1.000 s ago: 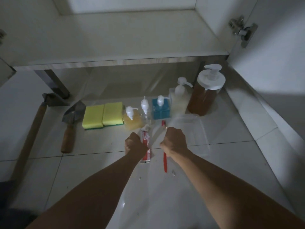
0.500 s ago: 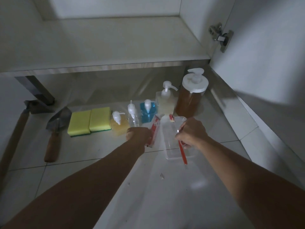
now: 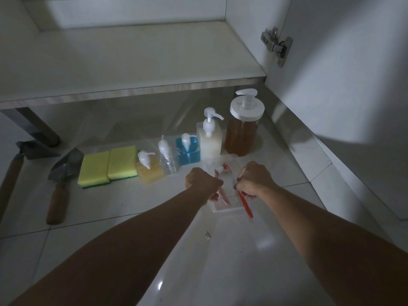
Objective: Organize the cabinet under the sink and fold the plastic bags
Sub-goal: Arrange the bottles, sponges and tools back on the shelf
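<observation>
- Head view: both forearms reach forward over a pale tiled floor (image 3: 106, 204), in front of an open cabinet whose white shelf (image 3: 136, 60) sits above floor level.
- The left hand (image 3: 202, 183) is curled round a red-and-white tube (image 3: 221, 192), which slants down into a clear plastic tray (image 3: 223, 209) lying on the tiles.
- The right hand (image 3: 256, 181) is closed round a red toothbrush (image 3: 246, 205); the handle end sticks out below the fist and crosses the near rim of the tray, while a red tip shows over the tray's far part.
- The two hands are close together, both above the tray, not touching each other.
- Just beyond the tray a row stands along the floor under the shelf's front edge: a large amber pump jar (image 3: 241, 133) at the right, then a tall cream pump bottle (image 3: 209, 138), a blue pump bottle (image 3: 187, 149), a small clear pump bottle (image 3: 166, 159), and a low yellow pump bottle (image 3: 149, 170).
- To the left of the bottles two yellow sponges (image 3: 108, 165) lie side by side, touching.
- Further left lie a trowel (image 3: 60, 184) with a wooden handle and, at the frame's edge, a hammer-like tool (image 3: 13, 171) with a wooden shaft.
- The cabinet door (image 3: 353, 74) stands open at the right, its metal hinge (image 3: 277, 44) visible near the top.
- The light is dim; labels on the tube and bottles cannot be read.
</observation>
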`<control>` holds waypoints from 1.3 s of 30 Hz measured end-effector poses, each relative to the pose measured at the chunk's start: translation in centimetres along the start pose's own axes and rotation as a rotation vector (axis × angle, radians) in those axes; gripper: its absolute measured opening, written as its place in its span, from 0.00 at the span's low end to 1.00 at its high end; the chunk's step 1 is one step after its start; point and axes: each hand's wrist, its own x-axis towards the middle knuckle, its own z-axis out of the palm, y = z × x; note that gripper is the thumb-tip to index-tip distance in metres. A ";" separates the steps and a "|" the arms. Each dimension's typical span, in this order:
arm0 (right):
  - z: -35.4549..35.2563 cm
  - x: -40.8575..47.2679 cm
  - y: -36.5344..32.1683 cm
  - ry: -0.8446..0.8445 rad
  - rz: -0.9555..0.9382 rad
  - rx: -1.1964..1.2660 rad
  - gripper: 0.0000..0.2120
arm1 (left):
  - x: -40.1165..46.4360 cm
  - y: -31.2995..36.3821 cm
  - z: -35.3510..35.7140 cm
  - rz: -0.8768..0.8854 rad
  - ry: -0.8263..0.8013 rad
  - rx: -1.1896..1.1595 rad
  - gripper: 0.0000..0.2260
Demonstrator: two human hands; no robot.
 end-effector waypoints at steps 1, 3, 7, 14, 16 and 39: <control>0.0 0.0 0.2 0.006 0.000 0.009 0.07 | 0.0 -0.1 0.0 0.015 -0.005 0.028 0.12; 0.0 0.2 0.7 0.060 -0.005 0.018 0.07 | 0.0 -0.4 -0.2 0.056 0.025 0.081 0.09; -0.6 -0.4 1.5 0.220 -0.010 -0.013 0.08 | -0.3 -1.0 -0.8 0.113 0.181 0.257 0.10; -0.6 -1.4 2.1 0.145 0.005 0.013 0.05 | -1.0 -2.2 -1.0 0.017 -0.042 0.127 0.14; -1.4 -2.0 1.7 0.151 0.010 0.089 0.08 | -1.8 -1.9 -1.7 0.024 -0.056 0.074 0.15; -26.3 -25.8 -26.6 0.003 -0.579 0.518 0.04 | -31.4 13.4 -33.8 0.428 0.378 -0.207 0.03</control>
